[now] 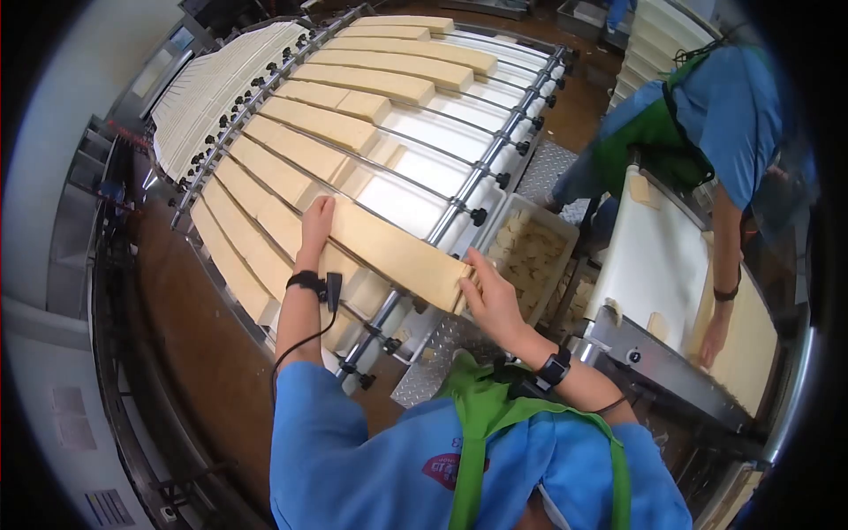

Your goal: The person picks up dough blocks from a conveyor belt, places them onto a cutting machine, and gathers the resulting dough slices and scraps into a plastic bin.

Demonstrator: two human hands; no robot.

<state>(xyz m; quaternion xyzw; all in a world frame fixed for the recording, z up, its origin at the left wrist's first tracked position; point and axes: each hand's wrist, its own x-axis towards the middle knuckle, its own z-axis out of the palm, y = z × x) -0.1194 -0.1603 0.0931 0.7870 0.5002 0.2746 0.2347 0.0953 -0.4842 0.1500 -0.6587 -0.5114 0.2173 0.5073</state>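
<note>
Between my two hands is a long pale-yellow slab (397,252), looking like a block of pressed tofu, lying at a slant over the front edge of the conveyor. My left hand (316,228) is closed at its far end, thumb along the edge; part of the fingers is hidden. At the near end, my right hand (493,302) grips the slab's corner with bent fingers. Similar slabs (322,121) lie in lanes on the white belt (420,184), parted by thin metal rods (435,113). Other slabs (231,256) rest left of my left hand.
A metal bar with black knobs (480,215) crosses the conveyor's front. Beyond my right hand stands a bin of pale scraps (530,252). At right, a co-worker (720,124) in blue and green bends over another white belt (658,256), one hand on a yellowish sheet (742,340).
</note>
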